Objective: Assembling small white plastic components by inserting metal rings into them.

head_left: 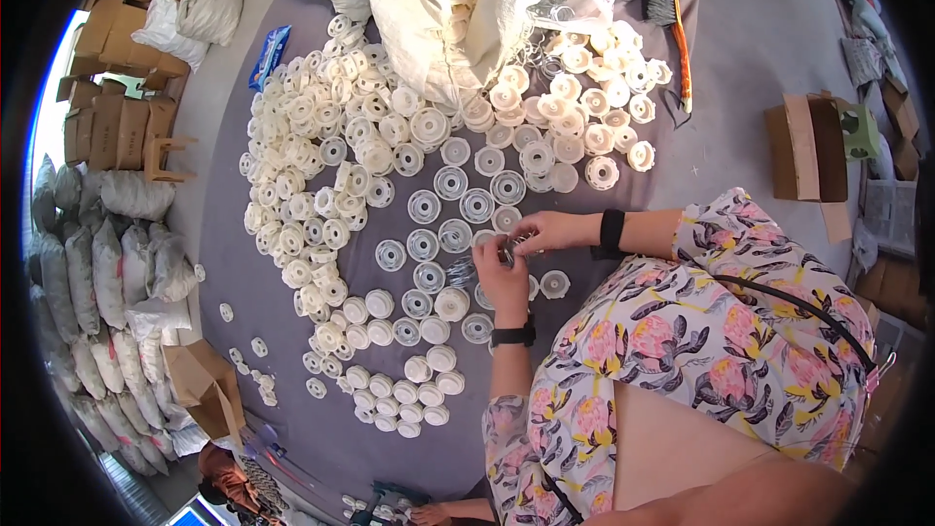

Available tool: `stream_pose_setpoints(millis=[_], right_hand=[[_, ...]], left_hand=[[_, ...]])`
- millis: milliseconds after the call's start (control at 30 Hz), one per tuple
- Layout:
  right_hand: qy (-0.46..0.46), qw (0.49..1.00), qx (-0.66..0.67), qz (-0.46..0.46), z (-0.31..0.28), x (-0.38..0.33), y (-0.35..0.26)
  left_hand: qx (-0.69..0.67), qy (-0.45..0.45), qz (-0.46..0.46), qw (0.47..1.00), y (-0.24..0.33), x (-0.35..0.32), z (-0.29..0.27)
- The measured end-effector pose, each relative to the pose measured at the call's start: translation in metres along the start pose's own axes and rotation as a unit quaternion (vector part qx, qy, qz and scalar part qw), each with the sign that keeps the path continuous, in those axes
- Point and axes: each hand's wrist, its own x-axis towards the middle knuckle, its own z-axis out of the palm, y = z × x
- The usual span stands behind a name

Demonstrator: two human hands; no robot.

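Observation:
My left hand (502, 278), with a black watch on its wrist, and my right hand (550, 231), with a black wristband, meet over a grey floor cloth (243, 282). Together they pinch a small shiny metal piece (508, 251); what it is exactly is too small to tell. Flat white round plastic discs (425, 206) lie in rows just left of my hands. Capped white round parts (419, 368) sit in a group below them. A large heap of white plastic wheels (312, 166) spreads to the far left. My lap in a floral dress fills the lower right.
An open white sack (429, 0) spills more white parts at the top. A brush with an orange handle (674, 19) lies top right, cardboard boxes (804, 146) at right, a blue packet (270, 54) and a small wooden stool (166, 158) at left. Stuffed white bags (97, 282) line the left. Another person (234, 477) crouches at the bottom.

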Motion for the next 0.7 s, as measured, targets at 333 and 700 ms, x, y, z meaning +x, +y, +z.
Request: stream_pose_setpoints(millis=[333,700], right_hand=[[0.003,0.977,0.198,0.08,-0.009,-0.009,0.017],[0.433,0.82,-0.258,-0.269,-0.086,-0.013,-0.008]], left_hand=[[-0.369,-0.084,-0.212,0.901,-0.005,-0.024,0.0],[-0.446,-0.257,-0.347,0.784,0.002,0.045,0.013]])
